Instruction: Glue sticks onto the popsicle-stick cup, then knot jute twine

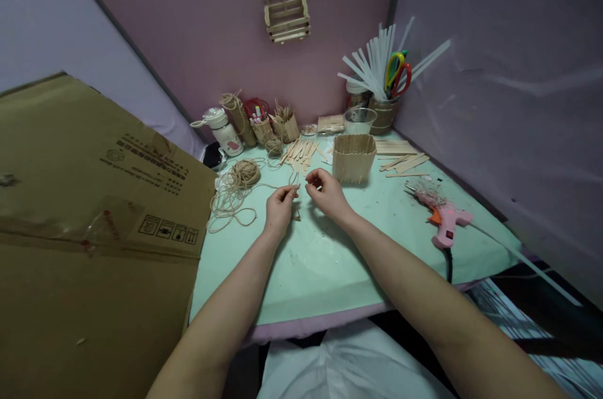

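Note:
Over the middle of the green-covered table, my left hand (281,207) pinches a thin piece of twine (293,179), with a short end hanging below the fingers. Just to its right, my right hand (325,193) has thumb and fingertips drawn together; whatever lies between them is too small to make out. The two hands are close but apart. A ball of twine (245,173) with loose loops lies left of my left hand. Behind my right hand stands a box made of wooden sticks (354,160).
A large cardboard box (101,229) borders the left side. A pink glue gun (445,218) lies at right, its cord over the front edge. Loose sticks (301,153), a bottle (223,132), filled holders and a pot (384,115) with scissors and white strips line the back.

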`<state>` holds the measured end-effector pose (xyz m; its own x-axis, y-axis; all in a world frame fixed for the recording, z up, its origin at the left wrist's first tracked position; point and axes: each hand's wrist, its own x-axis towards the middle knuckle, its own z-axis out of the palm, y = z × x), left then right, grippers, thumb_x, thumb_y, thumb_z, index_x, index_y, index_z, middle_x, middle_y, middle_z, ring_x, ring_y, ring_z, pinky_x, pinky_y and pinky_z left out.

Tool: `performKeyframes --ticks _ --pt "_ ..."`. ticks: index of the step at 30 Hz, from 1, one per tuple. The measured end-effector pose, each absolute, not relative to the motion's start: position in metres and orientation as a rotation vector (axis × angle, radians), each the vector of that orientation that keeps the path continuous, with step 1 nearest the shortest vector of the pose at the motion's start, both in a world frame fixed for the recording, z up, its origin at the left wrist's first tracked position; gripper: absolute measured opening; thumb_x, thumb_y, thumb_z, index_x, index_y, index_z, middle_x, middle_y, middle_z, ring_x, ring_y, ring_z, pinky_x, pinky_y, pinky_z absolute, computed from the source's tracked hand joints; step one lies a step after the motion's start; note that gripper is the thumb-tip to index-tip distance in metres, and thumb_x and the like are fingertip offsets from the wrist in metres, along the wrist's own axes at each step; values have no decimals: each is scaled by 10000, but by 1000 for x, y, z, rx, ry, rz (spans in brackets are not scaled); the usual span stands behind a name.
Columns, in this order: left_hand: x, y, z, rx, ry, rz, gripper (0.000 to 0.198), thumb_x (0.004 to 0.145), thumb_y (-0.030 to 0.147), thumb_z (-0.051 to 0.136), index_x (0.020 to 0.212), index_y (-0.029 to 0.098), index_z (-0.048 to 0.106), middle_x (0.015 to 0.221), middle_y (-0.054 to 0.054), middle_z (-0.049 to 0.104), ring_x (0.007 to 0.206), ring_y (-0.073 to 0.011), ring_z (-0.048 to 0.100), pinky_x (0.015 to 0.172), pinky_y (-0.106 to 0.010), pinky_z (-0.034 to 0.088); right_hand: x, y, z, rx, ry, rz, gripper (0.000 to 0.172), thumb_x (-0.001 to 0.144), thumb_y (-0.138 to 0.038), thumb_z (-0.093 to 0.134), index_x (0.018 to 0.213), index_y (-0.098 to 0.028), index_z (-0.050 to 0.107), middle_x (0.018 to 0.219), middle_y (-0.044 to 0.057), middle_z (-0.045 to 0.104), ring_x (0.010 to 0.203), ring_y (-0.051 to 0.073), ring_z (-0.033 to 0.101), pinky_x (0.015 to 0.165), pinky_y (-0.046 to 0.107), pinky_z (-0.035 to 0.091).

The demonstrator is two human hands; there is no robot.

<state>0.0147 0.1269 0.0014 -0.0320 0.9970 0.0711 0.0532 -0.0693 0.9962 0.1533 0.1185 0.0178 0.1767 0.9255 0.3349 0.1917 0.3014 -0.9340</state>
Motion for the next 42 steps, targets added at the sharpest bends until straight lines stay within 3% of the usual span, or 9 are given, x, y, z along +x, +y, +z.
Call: performKeyframes --ticks 4,7,12,19,24,26,29,33,42 --pt "16 124 3 1272 1192 1196 296 706 387 655 895 160 678 807 -28 637 513 -83 524 385 -188 420 154 119 19 -1168 -1193 964 216 750 -406 559 768 -193 587 698 -6 571 654 138 502 624 271 397" --pt "20 119 7 1295 1149 1143 265 706 369 656 857 152 670 778 -17 634 450 -67 485 356 -197 428 155 122 17 -1121 -1143 1130 268 709 -456 621 728 -189 606 628 -23 547 597 126 471 572 257 365" --pt "24 112 13 1390 1106 1017 228 712 351 652 792 137 665 738 -15 631 404 -61 459 337 -210 407 159 128 9 -1147 -969 983 251 684 -432 645 669 -187 591 573 -43 491 567 112 417 566 255 344" --pt "22 104 19 1575 944 795 211 728 342 641 782 144 691 761 -44 640 599 -115 556 405 -182 438 166 135 3 -1180 -809 929 262 694 -442 624 675 -188 562 595 -42 466 568 107 402 556 247 353" --pt "23 105 19 1579 977 818 208 732 345 635 786 151 692 762 -45 642 606 -114 555 445 -188 444 166 139 -2 -1287 -867 1072 300 747 -480 584 684 -188 555 596 -21 509 513 111 413 523 258 345" --pt "22 109 15 1543 1052 921 214 733 348 637 804 154 693 768 -44 643 592 -104 547 464 -187 452 166 138 -3 -1365 -977 1073 265 793 -441 540 708 -190 550 621 -3 538 527 127 452 540 268 363" --pt "18 118 8 1470 1168 1079 242 746 370 630 839 153 683 762 -29 619 532 -77 507 444 -181 452 164 133 -1 -1415 -1211 801 89 798 -266 509 804 -190 556 757 23 574 661 151 516 651 285 413" --pt "13 123 5 1386 1259 1166 308 746 417 625 898 153 663 740 2 571 441 -56 450 361 -192 436 159 122 6 -1199 -1594 508 223 756 -95 480 939 -190 565 982 53 529 761 137 528 760 290 433" --pt "14 122 2 1508 1284 1148 275 770 370 591 899 144 680 696 2 603 382 -53 434 325 -188 380 154 114 12 -1091 -1762 404 113 850 -159 498 805 -198 593 901 43 505 814 155 501 749 281 410"
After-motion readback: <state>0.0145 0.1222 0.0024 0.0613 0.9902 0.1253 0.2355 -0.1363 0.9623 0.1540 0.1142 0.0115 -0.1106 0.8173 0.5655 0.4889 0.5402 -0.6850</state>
